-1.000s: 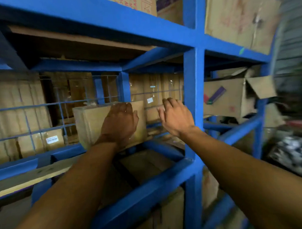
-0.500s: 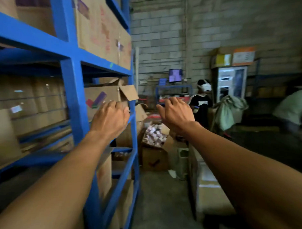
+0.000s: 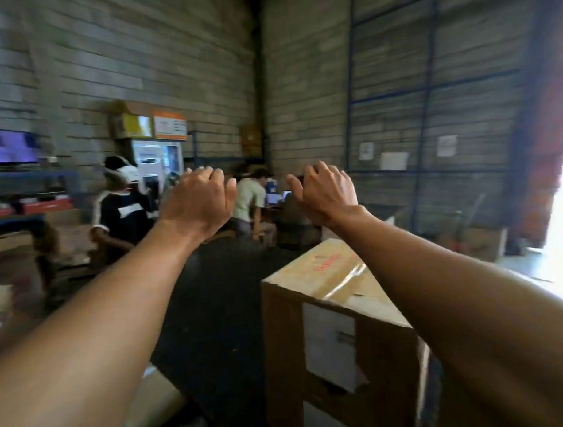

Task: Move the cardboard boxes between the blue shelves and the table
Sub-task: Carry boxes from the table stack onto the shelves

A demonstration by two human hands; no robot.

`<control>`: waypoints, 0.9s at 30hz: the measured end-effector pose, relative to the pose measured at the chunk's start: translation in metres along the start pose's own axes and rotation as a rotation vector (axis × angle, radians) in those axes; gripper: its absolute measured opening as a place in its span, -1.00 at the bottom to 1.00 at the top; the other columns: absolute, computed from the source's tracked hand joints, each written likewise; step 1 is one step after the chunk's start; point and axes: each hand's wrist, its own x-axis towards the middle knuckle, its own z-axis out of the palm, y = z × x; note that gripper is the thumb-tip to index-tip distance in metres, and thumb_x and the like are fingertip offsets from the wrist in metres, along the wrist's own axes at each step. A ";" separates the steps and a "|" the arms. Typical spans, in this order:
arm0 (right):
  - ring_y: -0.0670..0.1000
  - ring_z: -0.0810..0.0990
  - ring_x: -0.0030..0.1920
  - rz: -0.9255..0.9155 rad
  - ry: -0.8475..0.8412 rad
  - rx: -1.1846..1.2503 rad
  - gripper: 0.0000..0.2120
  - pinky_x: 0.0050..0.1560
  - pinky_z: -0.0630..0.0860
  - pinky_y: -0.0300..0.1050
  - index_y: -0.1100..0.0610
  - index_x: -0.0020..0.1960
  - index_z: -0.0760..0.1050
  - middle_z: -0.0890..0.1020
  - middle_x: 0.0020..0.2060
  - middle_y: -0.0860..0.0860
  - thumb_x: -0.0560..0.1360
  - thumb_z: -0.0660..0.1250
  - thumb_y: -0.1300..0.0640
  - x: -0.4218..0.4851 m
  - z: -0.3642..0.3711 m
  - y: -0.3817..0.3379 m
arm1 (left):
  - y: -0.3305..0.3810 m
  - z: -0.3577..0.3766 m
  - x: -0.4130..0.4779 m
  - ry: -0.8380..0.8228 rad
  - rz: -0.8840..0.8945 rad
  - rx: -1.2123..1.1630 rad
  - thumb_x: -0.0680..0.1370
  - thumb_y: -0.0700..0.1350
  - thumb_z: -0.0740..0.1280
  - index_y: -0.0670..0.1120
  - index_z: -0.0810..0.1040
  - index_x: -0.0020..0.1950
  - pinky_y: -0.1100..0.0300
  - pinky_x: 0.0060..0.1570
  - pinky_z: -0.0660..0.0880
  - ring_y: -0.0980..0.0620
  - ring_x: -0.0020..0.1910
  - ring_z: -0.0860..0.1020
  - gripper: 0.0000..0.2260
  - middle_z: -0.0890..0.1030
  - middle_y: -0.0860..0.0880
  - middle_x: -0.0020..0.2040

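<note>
The bare left hand [image 3: 198,202] and the bare right hand [image 3: 325,192] are hanging raised in mid-air, side by side but apart, backs toward the camera; the fingers of each are curling loosely and gripping nothing; a tall brown cardboard box [image 3: 327,275] with clear tape, red print and a white label is standing low on the right, under the right forearm, neither hand touching it; a person in a dark shirt [image 3: 123,212] and a person in a pale shirt [image 3: 249,198] are showing, blurred, before a grey block wall [image 3: 172,57].

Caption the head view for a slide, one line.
Left hand and right hand raised empty, fingers loosely curled; taped cardboard box below the right forearm.
</note>
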 end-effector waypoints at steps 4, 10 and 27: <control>0.22 0.50 0.21 0.223 -0.025 -0.187 -0.47 0.21 0.39 0.15 0.19 0.22 0.51 0.55 0.17 0.18 0.61 0.01 -0.20 -0.047 -0.040 0.082 | 0.085 0.009 0.020 0.010 0.140 -0.175 0.58 0.06 -0.06 -0.21 0.56 -0.06 -0.10 -0.05 0.48 -0.28 -0.08 0.57 -0.52 0.62 -0.25 -0.08; 0.17 0.47 0.25 0.489 -0.091 -0.393 -0.48 0.25 0.37 0.12 0.15 0.30 0.44 0.52 0.23 0.13 0.63 -0.03 -0.20 -0.163 -0.123 0.143 | 0.199 -0.021 -0.008 0.017 0.370 -0.465 0.63 0.02 0.03 -0.22 0.55 0.00 -0.07 -0.04 0.48 -0.26 -0.05 0.58 -0.60 0.62 -0.23 -0.02; 0.21 0.51 0.20 0.974 -0.204 -0.700 -0.45 0.25 0.40 0.18 0.17 0.29 0.45 0.53 0.21 0.16 0.63 -0.04 -0.22 -0.455 -0.300 0.154 | 0.396 -0.176 -0.188 -0.233 0.723 -0.842 0.66 0.05 0.01 -0.13 0.42 0.37 -0.04 0.24 0.39 -0.17 0.31 0.45 -0.58 0.46 -0.14 0.38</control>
